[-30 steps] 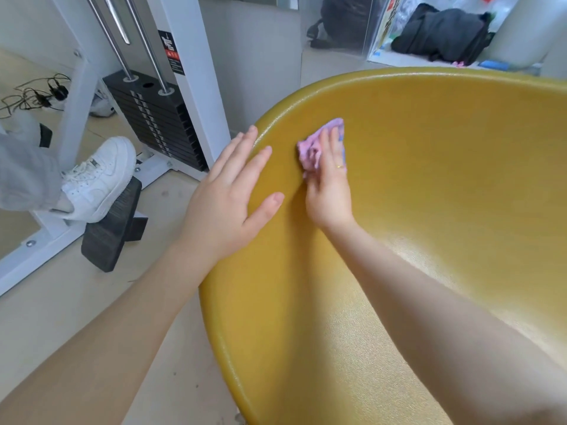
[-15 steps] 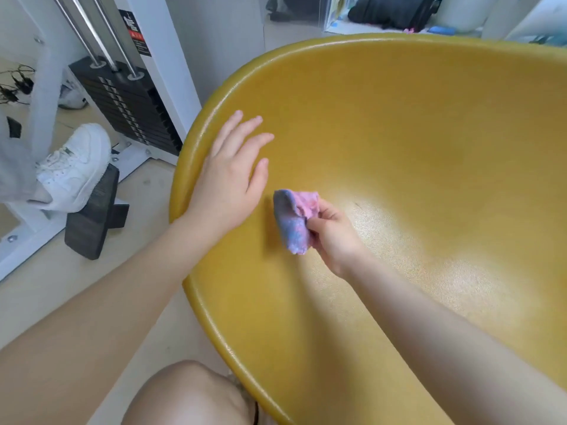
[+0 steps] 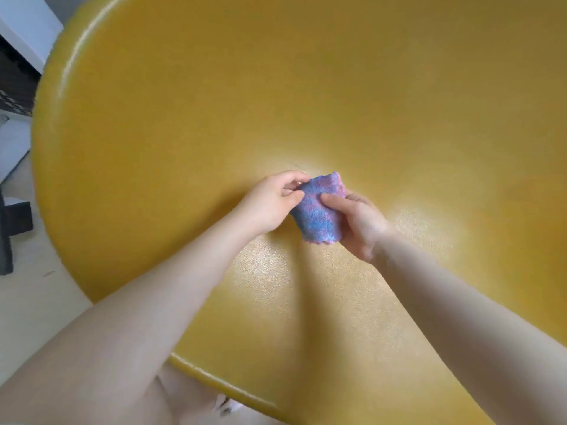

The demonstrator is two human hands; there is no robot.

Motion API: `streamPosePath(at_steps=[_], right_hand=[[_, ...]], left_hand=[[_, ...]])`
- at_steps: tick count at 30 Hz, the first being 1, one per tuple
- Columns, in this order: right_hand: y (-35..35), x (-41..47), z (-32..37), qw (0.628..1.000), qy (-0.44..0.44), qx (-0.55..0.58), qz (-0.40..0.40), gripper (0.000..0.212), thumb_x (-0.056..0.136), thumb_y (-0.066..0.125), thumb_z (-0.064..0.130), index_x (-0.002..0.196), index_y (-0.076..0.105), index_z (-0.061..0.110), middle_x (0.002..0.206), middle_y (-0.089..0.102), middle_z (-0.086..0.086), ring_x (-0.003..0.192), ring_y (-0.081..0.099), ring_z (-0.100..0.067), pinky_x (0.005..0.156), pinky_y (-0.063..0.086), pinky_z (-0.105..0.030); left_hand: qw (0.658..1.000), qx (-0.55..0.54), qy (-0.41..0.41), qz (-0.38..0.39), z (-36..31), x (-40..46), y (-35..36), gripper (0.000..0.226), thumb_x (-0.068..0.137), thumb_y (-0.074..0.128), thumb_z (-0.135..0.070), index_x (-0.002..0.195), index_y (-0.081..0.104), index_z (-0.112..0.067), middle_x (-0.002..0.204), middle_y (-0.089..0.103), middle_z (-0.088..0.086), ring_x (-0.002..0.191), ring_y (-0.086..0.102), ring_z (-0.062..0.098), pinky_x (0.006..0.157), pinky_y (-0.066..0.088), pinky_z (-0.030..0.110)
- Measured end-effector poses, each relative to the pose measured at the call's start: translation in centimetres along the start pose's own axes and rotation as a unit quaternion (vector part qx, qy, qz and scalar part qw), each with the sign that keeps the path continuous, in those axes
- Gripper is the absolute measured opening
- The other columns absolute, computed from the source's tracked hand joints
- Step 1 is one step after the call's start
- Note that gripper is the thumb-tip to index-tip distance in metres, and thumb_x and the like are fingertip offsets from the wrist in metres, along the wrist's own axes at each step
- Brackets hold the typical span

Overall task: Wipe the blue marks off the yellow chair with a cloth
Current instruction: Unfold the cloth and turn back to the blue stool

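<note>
The left hand (image 3: pixel 270 204) has let go of the chair (image 3: pixel 184 118) and now both hands pinch the cloth (image 3: pixel 317 210), the right hand (image 3: pixel 359 222) too, likely to turn it to a clean side.

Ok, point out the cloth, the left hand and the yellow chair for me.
cloth (image 3: pixel 319 210), head view, middle of its blue-stained face.
left hand (image 3: pixel 271 199), head view, back of the hand.
yellow chair (image 3: pixel 214 96), head view, bare inner surface of the shell.
</note>
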State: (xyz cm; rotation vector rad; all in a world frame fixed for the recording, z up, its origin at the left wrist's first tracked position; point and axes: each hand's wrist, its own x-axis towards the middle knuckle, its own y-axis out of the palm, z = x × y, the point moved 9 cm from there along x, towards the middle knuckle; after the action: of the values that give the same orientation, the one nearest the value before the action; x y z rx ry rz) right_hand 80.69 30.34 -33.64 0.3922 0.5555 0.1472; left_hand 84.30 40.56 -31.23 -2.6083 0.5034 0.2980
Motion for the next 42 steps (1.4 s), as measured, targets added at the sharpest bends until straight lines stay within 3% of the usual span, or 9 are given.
streamPosePath(at_steps=[4, 8, 16, 20, 26, 31, 33, 37, 42], right_hand=[[-0.6, -2.5, 2.6, 0.993, 0.033, -0.079, -0.086, 0.018, 0.089, 0.05, -0.002, 0.088, 0.062, 0.011, 0.078, 0.069, -0.005, 0.068, 0.066, -0.016, 0.061, 0.054, -0.026], [1.0, -7.4, 7.7, 0.972, 0.033, -0.189, -0.132, 0.021, 0.085, 0.057, -0.001, 0.076, 0.061, 0.018, 0.075, 0.065, 0.001, 0.067, 0.062, -0.009, 0.063, 0.048, -0.02], [5.9, -20.8, 17.0, 0.955, 0.072, -0.25, -0.141, 0.012, 0.084, 0.061, 0.008, 0.094, 0.055, 0.007, 0.073, 0.055, -0.003, 0.058, 0.05, -0.017, 0.047, 0.037, -0.023], [8.7, -28.0, 20.8, 0.972, 0.076, -0.18, -0.131, 0.012, 0.092, 0.053, 0.023, 0.094, 0.053, 0.011, 0.074, 0.052, -0.003, 0.058, 0.047, -0.02, 0.048, 0.034, -0.026], [11.9, -34.5, 22.0, 0.982, 0.08, -0.069, -0.156, 0.046, 0.1, 0.028, 0.04, 0.077, 0.059, 0.014, 0.07, 0.047, -0.006, 0.058, 0.041, -0.022, 0.052, 0.032, -0.03], [14.3, -38.7, 20.2, 0.984, 0.023, -0.056, -0.17, 0.029, 0.09, 0.052, 0.023, 0.106, 0.064, 0.002, 0.073, 0.054, -0.022, 0.066, 0.046, -0.029, 0.062, 0.036, -0.034], [15.1, -40.2, 18.0, 0.973, 0.019, -0.029, -0.229, 0.019, 0.086, 0.057, 0.01, 0.102, 0.065, 0.005, 0.081, 0.056, -0.024, 0.073, 0.05, -0.031, 0.068, 0.039, -0.039], [18.2, -44.2, 13.4, 0.935, -0.021, 0.025, -0.354, 0.015, 0.081, 0.048, -0.007, 0.087, 0.061, -0.001, 0.062, 0.059, -0.018, 0.047, 0.054, -0.026, 0.047, 0.041, -0.029], [19.5, -53.3, 8.7, 0.875, -0.088, 0.164, -0.447, 0.028, 0.085, 0.051, -0.003, 0.086, 0.071, 0.016, 0.075, 0.067, -0.01, 0.065, 0.064, -0.021, 0.066, 0.056, -0.03]], left_hand=[[0.996, -0.009, -0.06, 0.058, -2.6, -1.1, -0.4, 0.022, 0.088, 0.059, -0.003, 0.109, 0.059, -0.009, 0.078, 0.055, -0.007, 0.072, 0.051, 0.009, 0.064, 0.039, 0.007], [0.991, 0.026, -0.085, 0.099, -7.3, -3.3, -1.8, 0.018, 0.088, 0.059, -0.006, 0.082, 0.05, -0.02, 0.073, 0.05, -0.009, 0.063, 0.046, 0.005, 0.063, 0.038, 0.016], [0.985, 0.001, -0.12, 0.122, -21.2, -13.1, -4.9, 0.026, 0.088, 0.056, -0.006, 0.071, 0.045, -0.022, 0.077, 0.049, -0.009, 0.069, 0.048, 0.015, 0.064, 0.044, 0.026], [0.987, 0.008, -0.089, 0.136, -28.1, -18.4, -5.7, 0.027, 0.087, 0.054, -0.001, 0.071, 0.045, -0.021, 0.076, 0.048, -0.007, 0.066, 0.045, 0.014, 0.056, 0.042, 0.018], [0.985, 0.061, -0.019, 0.163, -33.6, -22.3, -7.1, 0.038, 0.085, 0.046, 0.007, 0.066, 0.054, -0.024, 0.073, 0.055, -0.007, 0.06, 0.043, 0.014, 0.053, 0.038, 0.017], [0.958, 0.133, 0.023, 0.255, -34.4, -24.4, -6.2, 0.049, 0.082, 0.041, 0.009, 0.058, 0.061, -0.028, 0.071, 0.064, -0.003, 0.076, 0.056, 0.021, 0.078, 0.049, 0.035], [0.939, 0.161, 0.048, 0.3, -34.0, -25.7, -5.6, 0.048, 0.083, 0.038, 0.008, 0.062, 0.064, -0.026, 0.076, 0.066, -0.006, 0.084, 0.06, 0.022, 0.083, 0.049, 0.032], [0.904, 0.195, 0.083, 0.371, -32.8, -30.4, -3.4, 0.032, 0.091, 0.04, 0.002, 0.1, 0.069, -0.008, 0.094, 0.061, 0.001, 0.088, 0.052, 0.013, 0.058, 0.037, 0.004], [0.845, 0.166, 0.028, 0.508, -31.0, -39.5, 2.4, 0.017, 0.094, 0.046, -0.009, 0.106, 0.059, -0.011, 0.081, 0.056, 0.003, 0.076, 0.05, 0.015, 0.067, 0.042, 0.022]])
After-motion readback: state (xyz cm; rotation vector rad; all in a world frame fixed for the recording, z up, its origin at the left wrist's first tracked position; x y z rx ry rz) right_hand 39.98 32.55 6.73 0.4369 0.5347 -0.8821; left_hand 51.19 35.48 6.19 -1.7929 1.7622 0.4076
